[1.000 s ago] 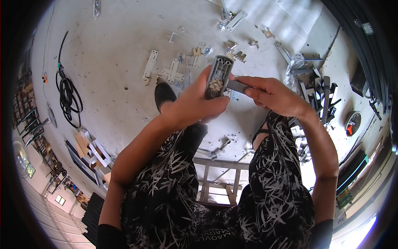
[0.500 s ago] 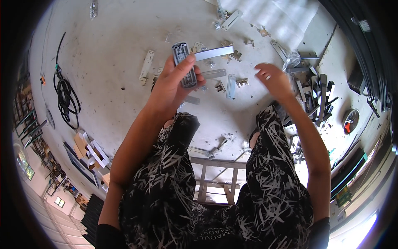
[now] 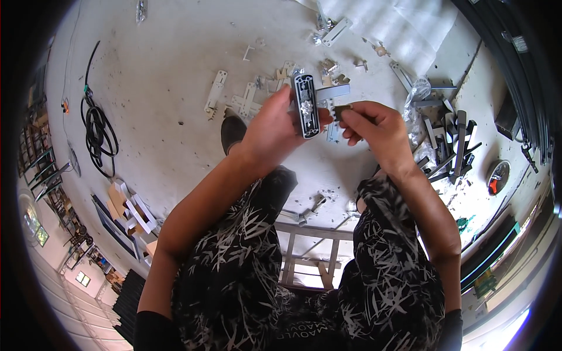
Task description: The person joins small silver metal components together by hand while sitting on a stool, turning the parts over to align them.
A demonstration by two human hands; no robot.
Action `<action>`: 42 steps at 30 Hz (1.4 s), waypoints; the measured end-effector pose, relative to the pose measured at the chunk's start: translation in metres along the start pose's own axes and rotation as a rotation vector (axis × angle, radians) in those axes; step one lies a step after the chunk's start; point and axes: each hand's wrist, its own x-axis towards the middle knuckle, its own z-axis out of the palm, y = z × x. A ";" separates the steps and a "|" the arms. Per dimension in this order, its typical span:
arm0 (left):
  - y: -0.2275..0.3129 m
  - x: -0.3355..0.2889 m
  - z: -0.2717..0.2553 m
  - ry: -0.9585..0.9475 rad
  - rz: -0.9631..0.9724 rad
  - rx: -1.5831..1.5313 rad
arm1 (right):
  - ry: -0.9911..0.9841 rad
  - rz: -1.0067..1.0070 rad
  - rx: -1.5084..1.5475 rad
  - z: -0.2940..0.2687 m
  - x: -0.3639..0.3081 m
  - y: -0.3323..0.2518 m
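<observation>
My left hand [image 3: 270,126] grips a door handle by its long back plate [image 3: 307,111]. The plate's hollow underside, with ribs and a metal part inside, faces me, and the silver lever [image 3: 333,92] points right. Close to the plate's right side, my right hand [image 3: 377,130] pinches a small brownish metal bracket [image 3: 341,111] between thumb and fingers. Bracket and plate are a little apart. On the floor behind my hands lie several loose metal brackets [image 3: 333,73] and pale long plates [image 3: 216,90]. Another light plate [image 3: 332,130] is partly hidden below the hands.
At right lies a pile of black and silver handles [image 3: 459,140] beside clear plastic wrapping [image 3: 418,90]. A round container [image 3: 497,177] with something orange stands farther right. A coiled black cable [image 3: 99,137] is on the left floor, with open cartons [image 3: 130,205] nearer.
My right hand has moved in toward the left and now pinches a small bracket. My left hand has shifted right with the handle and turned its plate more upright.
</observation>
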 end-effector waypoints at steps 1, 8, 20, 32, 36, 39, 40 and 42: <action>-0.002 0.001 -0.001 -0.065 0.033 0.059 | -0.102 -0.001 0.068 0.003 -0.001 -0.003; -0.004 0.001 -0.005 -0.275 -0.020 -0.036 | -0.021 -0.058 0.019 0.027 -0.001 -0.004; -0.003 -0.003 -0.006 -0.222 -0.022 0.133 | 0.056 -0.747 -0.613 0.013 -0.013 -0.018; -0.007 -0.004 -0.004 -0.160 -0.159 -0.013 | -0.007 -0.964 -0.850 0.013 -0.011 -0.017; -0.007 -0.004 -0.008 -0.155 -0.179 -0.098 | -0.040 -1.044 -0.927 0.012 -0.008 -0.015; -0.008 -0.004 -0.008 -0.181 -0.182 -0.061 | -0.018 -1.086 -0.938 0.013 -0.009 -0.014; -0.008 -0.005 -0.005 -0.185 -0.160 0.000 | -0.020 -1.085 -0.939 0.013 -0.009 -0.013; -0.006 -0.006 -0.003 -0.187 -0.136 0.062 | -0.013 -1.059 -0.942 0.014 -0.009 -0.013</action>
